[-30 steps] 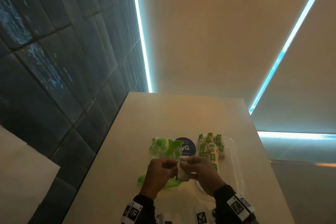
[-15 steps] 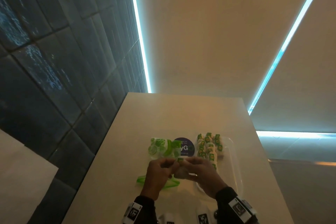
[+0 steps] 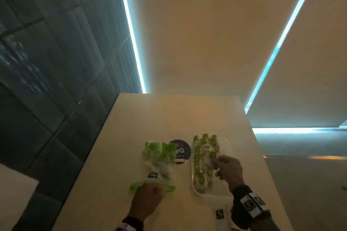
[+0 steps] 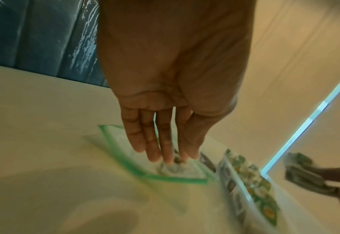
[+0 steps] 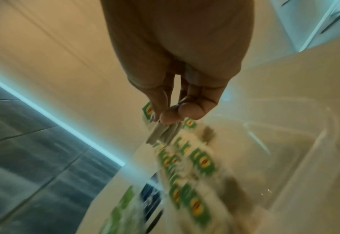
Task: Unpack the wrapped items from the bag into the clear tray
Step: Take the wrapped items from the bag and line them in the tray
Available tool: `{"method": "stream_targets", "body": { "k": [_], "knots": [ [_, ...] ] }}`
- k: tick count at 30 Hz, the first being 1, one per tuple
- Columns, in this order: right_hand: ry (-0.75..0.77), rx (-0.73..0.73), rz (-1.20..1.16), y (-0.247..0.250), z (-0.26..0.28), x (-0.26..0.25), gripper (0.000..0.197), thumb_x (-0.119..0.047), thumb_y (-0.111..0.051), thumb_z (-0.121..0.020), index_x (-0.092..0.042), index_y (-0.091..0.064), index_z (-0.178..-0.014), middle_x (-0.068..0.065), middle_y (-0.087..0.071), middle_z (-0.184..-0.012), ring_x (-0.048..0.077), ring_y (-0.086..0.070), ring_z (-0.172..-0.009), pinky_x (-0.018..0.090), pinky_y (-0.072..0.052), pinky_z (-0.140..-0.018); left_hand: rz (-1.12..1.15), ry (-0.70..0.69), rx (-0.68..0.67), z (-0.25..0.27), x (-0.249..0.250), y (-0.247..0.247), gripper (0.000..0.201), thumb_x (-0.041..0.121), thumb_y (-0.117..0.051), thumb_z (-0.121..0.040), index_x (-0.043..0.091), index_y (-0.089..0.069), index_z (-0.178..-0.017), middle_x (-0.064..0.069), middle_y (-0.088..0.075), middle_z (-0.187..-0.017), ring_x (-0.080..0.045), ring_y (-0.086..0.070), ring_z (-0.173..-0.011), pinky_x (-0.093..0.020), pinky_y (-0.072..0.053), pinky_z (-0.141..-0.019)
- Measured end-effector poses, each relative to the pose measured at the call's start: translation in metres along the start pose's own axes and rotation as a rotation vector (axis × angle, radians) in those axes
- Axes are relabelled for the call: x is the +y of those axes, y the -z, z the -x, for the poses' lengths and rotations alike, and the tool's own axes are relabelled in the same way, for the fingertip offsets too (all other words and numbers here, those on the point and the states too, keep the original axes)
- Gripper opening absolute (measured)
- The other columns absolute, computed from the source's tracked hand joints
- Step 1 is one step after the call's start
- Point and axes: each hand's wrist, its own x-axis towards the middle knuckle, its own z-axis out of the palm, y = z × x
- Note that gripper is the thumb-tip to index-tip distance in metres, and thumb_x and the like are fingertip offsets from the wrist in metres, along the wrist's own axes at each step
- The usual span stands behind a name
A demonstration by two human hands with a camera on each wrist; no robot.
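Observation:
A clear bag (image 3: 159, 159) with green print and a green zip rim lies on the table, a few wrapped items still inside. My left hand (image 3: 150, 193) is at its near opening; in the left wrist view its fingers (image 4: 165, 155) are straight just above the bag mouth (image 4: 177, 179), holding nothing. To the right stands the clear tray (image 3: 225, 187), with several white-and-green wrapped items (image 3: 204, 148) lined along its left side. My right hand (image 3: 221, 167) is over the tray and pinches one wrapped item (image 5: 163, 134) between thumb and fingertips.
A dark round label (image 3: 181, 151) lies between bag and tray. The pale table (image 3: 169, 114) is narrow, with a dark tiled wall along its left and an open drop on its right. A small tagged white object (image 3: 219, 214) sits near the front edge.
Both hands were together at the bag mouth on a wrapped item. The right hand has since carried it right, over the tray; the left hand stays at the bag opening.

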Motion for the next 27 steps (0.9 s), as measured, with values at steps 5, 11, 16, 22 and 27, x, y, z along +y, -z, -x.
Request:
{"method": "stream_targets", "body": {
  "k": [5, 11, 16, 22, 27],
  "knots": [
    [-0.033, 0.096, 0.197, 0.017, -0.05, 0.011, 0.012, -0.015, -0.075, -0.08, -0.005, -0.072, -0.074, 0.015, -0.071, -0.064, 0.02, -0.064, -0.046, 0.028, -0.056, -0.047, -0.242, -0.082, 0.08, -0.006, -0.039, -0.013, 0.029, 0.029, -0.071, -0.063, 0.043, -0.059, -0.086, 0.008, -0.07, -0.099, -0.01, -0.063, -0.102, -0.007, -0.04, -0.095],
    [-0.063, 0.033, 0.412, 0.003, -0.082, 0.015, 0.014, -0.022, -0.07, -0.085, -0.01, -0.069, -0.079, 0.01, -0.073, -0.073, 0.024, -0.072, -0.06, 0.037, -0.062, -0.064, -0.378, -0.072, 0.069, -0.011, -0.034, -0.022, 0.044, 0.022, -0.052, -0.089, 0.03, -0.055, -0.132, 0.002, -0.044, -0.145, -0.015, -0.042, -0.134, -0.024, -0.032, -0.11],
    [-0.091, 0.01, 0.502, -0.008, -0.093, 0.024, 0.026, -0.029, -0.07, -0.081, -0.01, -0.069, -0.099, 0.014, -0.07, -0.101, 0.032, -0.07, -0.088, 0.044, -0.059, -0.082, -0.439, -0.051, 0.03, -0.021, -0.025, -0.022, 0.042, 0.021, -0.048, -0.09, 0.031, -0.054, -0.13, 0.003, -0.043, -0.145, -0.015, -0.043, -0.133, -0.026, -0.035, -0.109],
    [-0.104, 0.088, 0.471, -0.018, -0.088, 0.027, 0.033, -0.028, -0.066, -0.083, -0.009, -0.051, -0.105, 0.015, -0.063, -0.107, 0.035, -0.064, -0.096, 0.047, -0.056, -0.084, -0.434, -0.029, 0.02, -0.021, -0.023, -0.023, 0.042, 0.019, -0.05, -0.087, 0.032, -0.056, -0.127, 0.004, -0.044, -0.143, -0.014, -0.044, -0.131, -0.025, -0.036, -0.108],
    [-0.092, 0.083, 0.347, -0.028, -0.086, 0.04, 0.054, -0.03, -0.059, -0.089, -0.009, -0.036, -0.133, 0.018, -0.064, -0.113, 0.038, -0.063, -0.102, 0.048, -0.053, -0.087, -0.461, -0.011, 0.056, -0.019, -0.017, -0.027, 0.052, 0.017, -0.048, -0.089, 0.029, -0.045, -0.14, 0.002, -0.043, -0.143, -0.018, -0.044, -0.13, -0.028, -0.039, -0.105]
  ]
}}
